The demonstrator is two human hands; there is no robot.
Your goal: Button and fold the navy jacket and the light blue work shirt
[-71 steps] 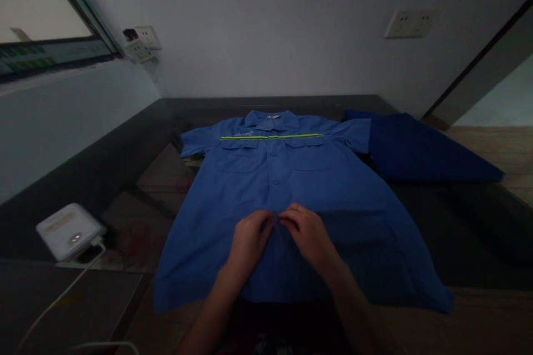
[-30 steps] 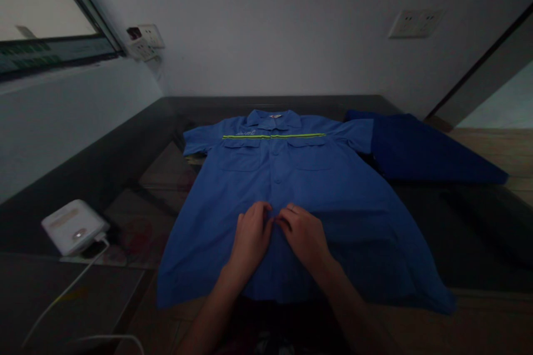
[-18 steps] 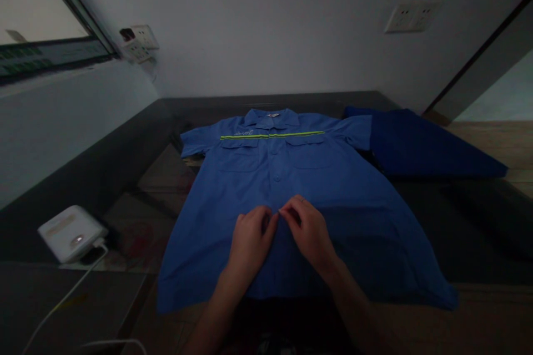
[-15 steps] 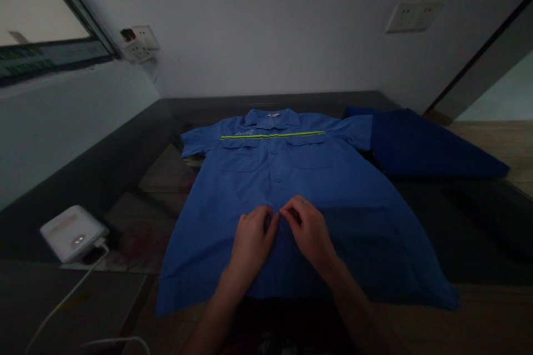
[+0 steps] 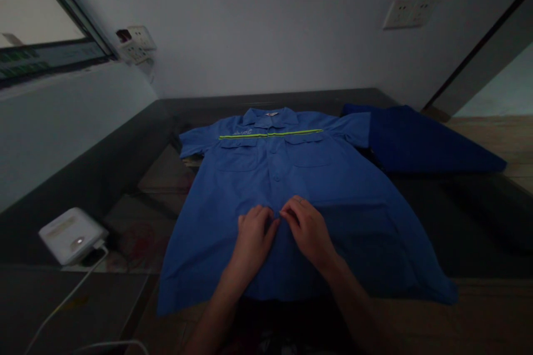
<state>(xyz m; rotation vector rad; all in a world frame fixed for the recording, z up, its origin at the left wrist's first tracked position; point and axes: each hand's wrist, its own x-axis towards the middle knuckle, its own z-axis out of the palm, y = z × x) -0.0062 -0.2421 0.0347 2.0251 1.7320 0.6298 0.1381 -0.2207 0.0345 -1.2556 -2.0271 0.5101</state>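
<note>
The head view showed, at far left, a window [image 5: 50,8] and, below it, a white box [image 5: 70,233] on the dark table [image 5: 125,150], with a white cable [image 5: 58,306] running from it toward the lower left corner. Sockets [image 5: 141,37] sat on the wall near the window's lower end. Farther right lay the shirt [image 5: 300,183], short-sleeved and blue, spread front up in the middle of the table, its collar [image 5: 281,116] toward the wall and its hem on the near side. White lettering [image 5: 242,132] stood above a yellow-green stripe [image 5: 295,133] across the chest, with two flap pockets under the stripe. The left hand [image 5: 253,236] was over the shirt's front opening, thumb and fingers curled close to one another; whether cloth lay gripped between them could not be told. The right hand [image 5: 308,227], wearing a ring [image 5: 303,201], was just beside it, thumb and forefinger drawn together at the same opening; its grip could not be told either. The two hands nearly met, below a button [image 5: 276,179]. At right, a darker blue cloth [image 5: 433,141] lay by the shirt's sleeve, with another socket plate [image 5: 410,14] on the wall above.
</note>
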